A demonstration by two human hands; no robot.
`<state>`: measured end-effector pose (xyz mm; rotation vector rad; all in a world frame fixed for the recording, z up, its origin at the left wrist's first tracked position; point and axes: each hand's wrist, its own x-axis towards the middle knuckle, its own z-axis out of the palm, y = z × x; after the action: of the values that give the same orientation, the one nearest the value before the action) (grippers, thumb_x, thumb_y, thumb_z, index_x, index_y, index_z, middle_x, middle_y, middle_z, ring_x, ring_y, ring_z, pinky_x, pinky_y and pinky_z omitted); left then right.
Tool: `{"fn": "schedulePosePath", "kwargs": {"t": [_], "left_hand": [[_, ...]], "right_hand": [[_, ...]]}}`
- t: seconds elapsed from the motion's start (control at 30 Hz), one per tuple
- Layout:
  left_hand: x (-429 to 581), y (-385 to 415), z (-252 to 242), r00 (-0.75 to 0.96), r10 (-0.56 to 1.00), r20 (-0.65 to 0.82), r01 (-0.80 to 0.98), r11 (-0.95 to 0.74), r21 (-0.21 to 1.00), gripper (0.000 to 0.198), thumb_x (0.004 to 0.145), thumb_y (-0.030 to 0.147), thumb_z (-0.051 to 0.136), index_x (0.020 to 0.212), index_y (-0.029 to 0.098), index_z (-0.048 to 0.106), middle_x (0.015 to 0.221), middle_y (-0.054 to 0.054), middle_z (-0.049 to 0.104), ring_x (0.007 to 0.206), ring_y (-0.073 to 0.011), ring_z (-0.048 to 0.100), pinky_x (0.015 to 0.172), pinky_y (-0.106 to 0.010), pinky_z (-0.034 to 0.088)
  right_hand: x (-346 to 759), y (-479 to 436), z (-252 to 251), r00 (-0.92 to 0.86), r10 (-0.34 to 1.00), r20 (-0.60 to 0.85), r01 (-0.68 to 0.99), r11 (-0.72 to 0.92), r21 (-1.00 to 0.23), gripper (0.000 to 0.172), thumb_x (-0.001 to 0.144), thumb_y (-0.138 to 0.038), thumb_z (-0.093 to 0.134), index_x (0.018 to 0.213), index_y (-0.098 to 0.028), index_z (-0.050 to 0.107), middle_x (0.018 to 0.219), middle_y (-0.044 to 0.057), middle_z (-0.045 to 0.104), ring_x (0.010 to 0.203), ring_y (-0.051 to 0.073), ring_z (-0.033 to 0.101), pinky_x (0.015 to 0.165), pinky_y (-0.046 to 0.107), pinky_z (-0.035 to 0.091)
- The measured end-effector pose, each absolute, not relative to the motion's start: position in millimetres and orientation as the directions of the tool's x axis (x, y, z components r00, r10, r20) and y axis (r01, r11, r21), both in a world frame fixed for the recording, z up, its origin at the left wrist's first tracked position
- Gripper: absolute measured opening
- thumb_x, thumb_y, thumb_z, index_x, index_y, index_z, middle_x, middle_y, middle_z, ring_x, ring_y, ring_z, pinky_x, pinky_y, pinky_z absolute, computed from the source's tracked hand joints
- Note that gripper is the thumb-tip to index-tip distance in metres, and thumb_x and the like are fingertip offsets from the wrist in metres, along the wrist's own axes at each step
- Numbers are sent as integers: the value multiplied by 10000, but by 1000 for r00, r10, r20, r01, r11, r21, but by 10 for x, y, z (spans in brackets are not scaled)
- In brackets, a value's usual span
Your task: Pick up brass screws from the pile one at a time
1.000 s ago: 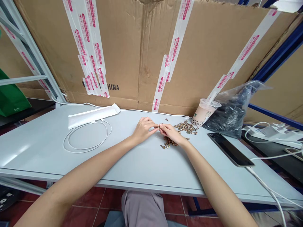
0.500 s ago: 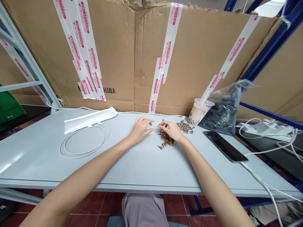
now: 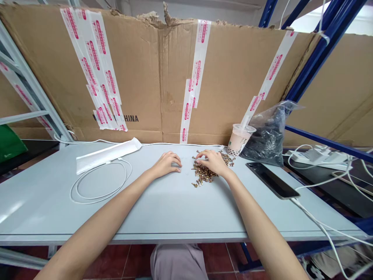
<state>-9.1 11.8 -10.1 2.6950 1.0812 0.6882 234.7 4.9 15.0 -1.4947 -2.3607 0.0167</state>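
A heap of small brass-coloured metal parts (image 3: 201, 173) lies on the pale grey table (image 3: 163, 210), with a second scatter (image 3: 227, 157) behind it. My right hand (image 3: 212, 161) rests on top of the near heap, fingers curled down onto the parts. My left hand (image 3: 166, 163) lies on the table just left of the heap, fingers bent with the tips touching the surface; whether anything is under them is hidden.
A bubble tea cup (image 3: 238, 139) and a plastic bag of dark parts (image 3: 266, 136) stand at the back right. A phone (image 3: 271, 180) on a cable lies to the right. A coiled white cable (image 3: 99, 181) and a white packet (image 3: 108, 154) lie at the left. Taped cardboard (image 3: 163, 77) walls the back.
My hands were pinching a small part together above the heap; they have parted and lowered, the left to the table, the right onto the heap. The camera has tilted up.
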Motion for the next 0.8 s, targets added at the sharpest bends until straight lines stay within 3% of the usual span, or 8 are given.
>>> {"fn": "schedulePosePath", "kwargs": {"t": [0.17,0.37,0.53,0.63,0.8], "left_hand": [[-55,98,-112,646,683,341,624,-730,281,153,763,368,602,794,244,687,920,3,649,932,-173,499,848,-312,319],[-23,41,-97,663,660,353,648,-742,169,158,810,316,548,793,222,674,888,-5,654,914,-173,496,815,-314,311],[3,-15,-76,666,631,399,656,-749,91,196,833,295,502,787,194,663,853,-21,657,889,-172,506,841,-336,300],[40,-26,-76,567,680,465,690,-701,183,180,816,297,521,776,203,670,847,-19,667,876,-178,519,838,-351,310],[144,-30,-87,286,792,539,626,-581,521,155,765,300,582,705,201,685,794,-19,685,807,-179,554,796,-334,368]], "right_hand": [[2189,-42,141,-497,852,167,847,517,-120,132,779,-331,578,814,-241,667,894,32,629,921,211,502,783,337,258],[2148,-28,67,-515,829,218,841,538,-56,116,785,-281,581,759,-217,675,896,49,613,920,204,485,759,318,251],[2137,-15,40,-540,791,288,810,582,-79,137,799,-282,557,760,-197,657,903,62,617,909,200,494,767,316,265],[2103,-30,52,-505,786,358,774,595,-215,130,814,-264,526,806,-187,630,850,46,638,827,171,529,761,304,294],[2008,-61,72,-445,797,407,567,603,-561,151,810,-305,516,844,-190,607,806,12,646,663,112,544,649,241,371]]}}
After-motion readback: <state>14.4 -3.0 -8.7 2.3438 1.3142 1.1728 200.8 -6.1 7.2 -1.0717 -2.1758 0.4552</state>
